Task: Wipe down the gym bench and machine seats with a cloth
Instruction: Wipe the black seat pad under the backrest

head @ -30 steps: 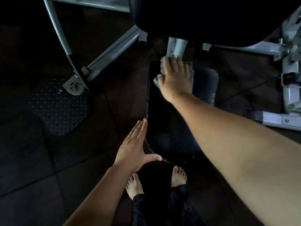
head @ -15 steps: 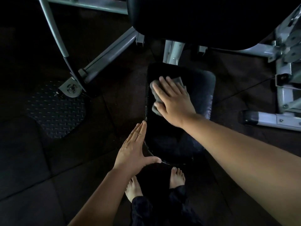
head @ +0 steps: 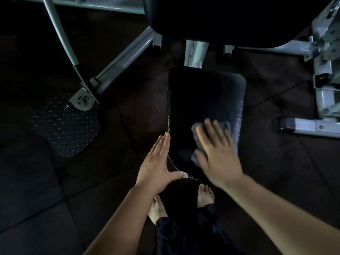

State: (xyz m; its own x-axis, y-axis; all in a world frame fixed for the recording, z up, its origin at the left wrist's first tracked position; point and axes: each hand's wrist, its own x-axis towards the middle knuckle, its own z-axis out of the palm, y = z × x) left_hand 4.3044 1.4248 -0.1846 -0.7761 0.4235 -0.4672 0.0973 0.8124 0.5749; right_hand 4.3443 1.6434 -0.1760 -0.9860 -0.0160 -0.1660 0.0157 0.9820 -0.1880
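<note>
A black padded machine seat [head: 198,92] lies below me at centre frame. My right hand [head: 219,155] presses a grey cloth [head: 197,129] flat onto the near half of the seat, fingers spread and blurred by motion. The cloth shows only at my fingertips and beside my thumb. My left hand [head: 158,162] is open, fingers together along the seat's left edge and thumb against its near corner. It holds nothing. A large black back pad [head: 230,21] spans the top of the frame.
Grey metal frame tubes [head: 125,57] slant down to a bolted foot [head: 82,102] on a diamond-plate mat [head: 64,129] at the left. More grey frame [head: 323,89] stands at the right. My bare feet [head: 205,195] stand on dark rubber floor tiles just below the seat.
My right hand has dragged the cloth from the seat's far end toward me, down to its near half. My left hand has stayed against the seat's left edge.
</note>
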